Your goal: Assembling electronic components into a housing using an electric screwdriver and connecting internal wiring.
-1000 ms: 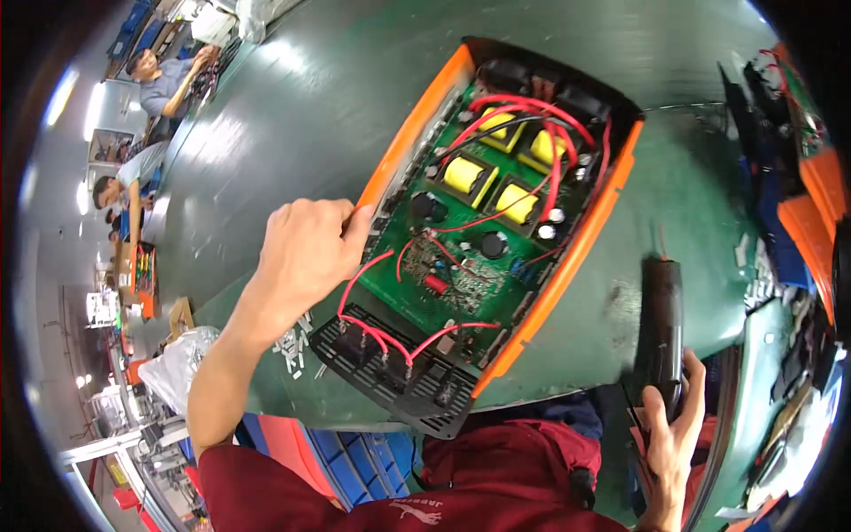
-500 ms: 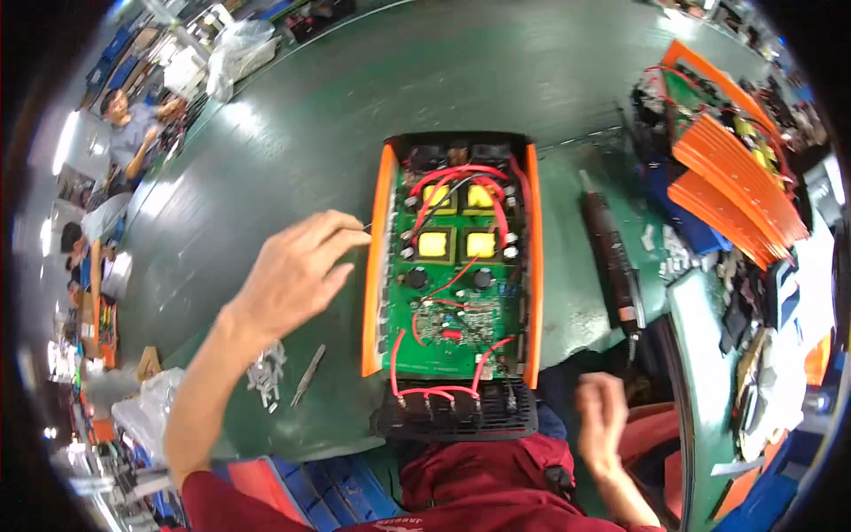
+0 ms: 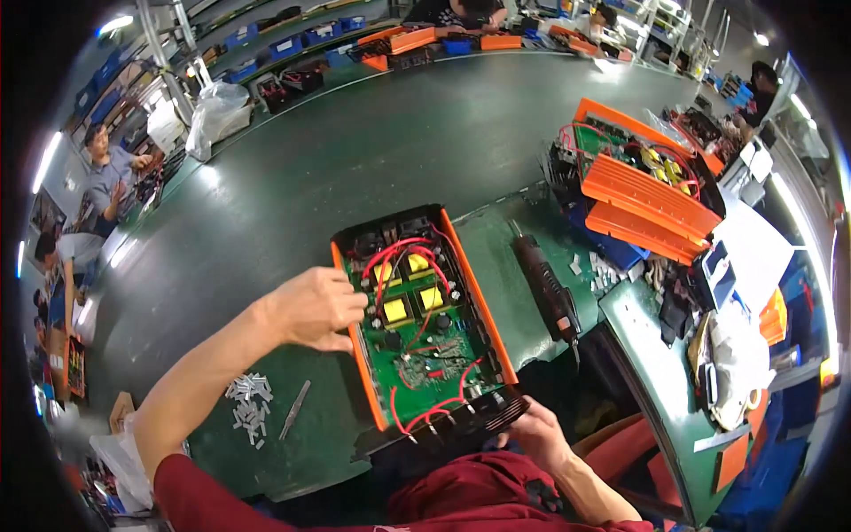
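Observation:
An open electronic unit [image 3: 481, 303] with orange side walls lies before me, turned at a slant. Inside is a green circuit board [image 3: 415, 403] with several yellow-topped transformers [image 3: 395, 309] and red wires. My left hand [image 3: 321, 309] has its fingers curled and closed at the unit's left orange wall; its fingertips are partly hidden. At the near right corner, my right hand [image 3: 539, 436] grips the black end panel [image 3: 443, 432], its fingers partly out of sight behind it. Several red wires run to that panel from the board.
Right of the unit lies a black electric screwdriver [image 3: 547, 288]. Left are loose silver metal pieces [image 3: 252, 410] and slim metal tweezers [image 3: 295, 410]. Another opened orange unit [image 3: 647, 199] stands at the far right. Other people sit along the far and left edges of the green table [image 3: 399, 115].
The unit has turned slantwise. My right hand has come from the side to its near right corner. My left hand has closed more at the left wall. The view has tilted up.

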Demonstrator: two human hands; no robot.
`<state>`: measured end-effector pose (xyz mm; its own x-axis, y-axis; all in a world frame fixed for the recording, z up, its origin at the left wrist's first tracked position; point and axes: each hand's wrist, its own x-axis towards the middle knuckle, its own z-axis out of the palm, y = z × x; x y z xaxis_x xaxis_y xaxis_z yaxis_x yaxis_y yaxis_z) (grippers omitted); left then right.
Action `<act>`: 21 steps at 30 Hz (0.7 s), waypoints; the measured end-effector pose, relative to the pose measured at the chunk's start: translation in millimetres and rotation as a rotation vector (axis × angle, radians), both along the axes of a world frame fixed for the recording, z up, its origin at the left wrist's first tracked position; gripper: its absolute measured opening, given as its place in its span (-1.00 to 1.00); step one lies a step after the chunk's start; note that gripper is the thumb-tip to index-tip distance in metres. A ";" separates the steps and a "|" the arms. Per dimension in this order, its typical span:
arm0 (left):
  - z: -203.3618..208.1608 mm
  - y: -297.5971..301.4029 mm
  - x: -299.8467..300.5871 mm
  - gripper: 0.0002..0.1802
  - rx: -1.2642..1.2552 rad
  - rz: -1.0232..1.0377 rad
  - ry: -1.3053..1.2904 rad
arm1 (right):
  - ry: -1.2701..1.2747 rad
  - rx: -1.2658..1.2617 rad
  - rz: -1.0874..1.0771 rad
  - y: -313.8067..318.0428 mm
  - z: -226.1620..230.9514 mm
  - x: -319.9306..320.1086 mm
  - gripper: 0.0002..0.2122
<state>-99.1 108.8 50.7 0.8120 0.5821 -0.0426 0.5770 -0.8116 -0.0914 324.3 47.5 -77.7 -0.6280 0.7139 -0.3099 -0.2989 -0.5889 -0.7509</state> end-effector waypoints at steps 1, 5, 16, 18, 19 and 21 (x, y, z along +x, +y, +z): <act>-3.7 -9.9 3.9 -0.53 0.037 -0.002 -0.046 | -0.001 0.031 -0.047 6.6 12.2 -0.3 -0.71; -22.1 -43.0 27.6 -0.50 0.151 0.075 -0.191 | -0.209 0.260 -0.122 47.0 25.7 26.3 -0.48; -81.4 -56.2 133.1 -0.56 0.430 0.632 -0.650 | -0.977 1.710 -0.165 217.7 90.4 -74.5 -0.56; -85.2 -59.2 136.0 -0.57 0.407 0.723 -0.683 | -0.882 2.032 -0.244 205.6 111.0 -120.5 -0.66; -86.6 -61.7 140.0 -0.58 0.406 0.751 -0.696 | -0.791 1.972 -0.091 200.6 108.1 -137.9 -0.67; -86.6 -64.0 140.8 -0.59 0.406 0.773 -0.721 | -0.606 1.893 0.150 183.2 101.5 -176.4 -0.68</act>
